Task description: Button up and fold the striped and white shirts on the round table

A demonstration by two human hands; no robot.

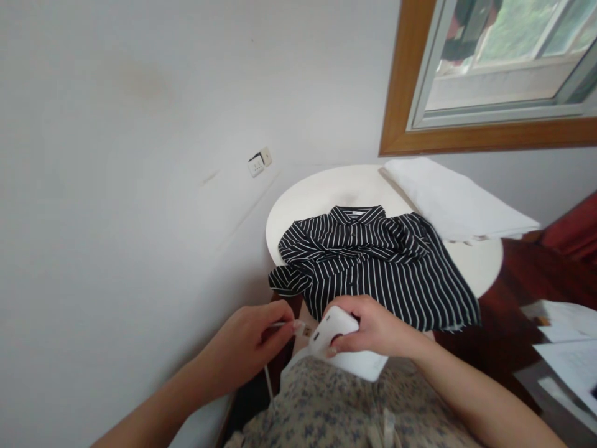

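White plastic makes up the block-like device (pixel 359 365) I have at 5 o'clock, taking the clock from the middle of my head view; its slotted end (pixel 323 326) faces toward 10 o'clock, and it is held above the patterned clothing (pixel 321 398). My right hand (pixel 373 326) is closed around it, thumb across the near face, fingers mostly out of sight behind. My left hand (pixel 245 342), at 7 o'clock, pinches a thin white cable (pixel 269 382) close to its plug (pixel 306 331); the plug sits at 6 o'clock, just beside the slotted end, and from out here I cannot tell whether the two touch. I judge the step in hand to be lining the plug up with the device. The next move, as I read it, calls for a steady right hand, the plug turned so its flat side matches a slot, and a straight, gentle push; a skewed approach could catch on the edge. Which slot would suit it is too small for me to make out. Toward 4 o'clock a black-and-white striped shirt (pixel 373 274) lies mostly on a rounded white table (pixel 298 202), with a white cloth (pixel 457 196) near 3 o'clock.
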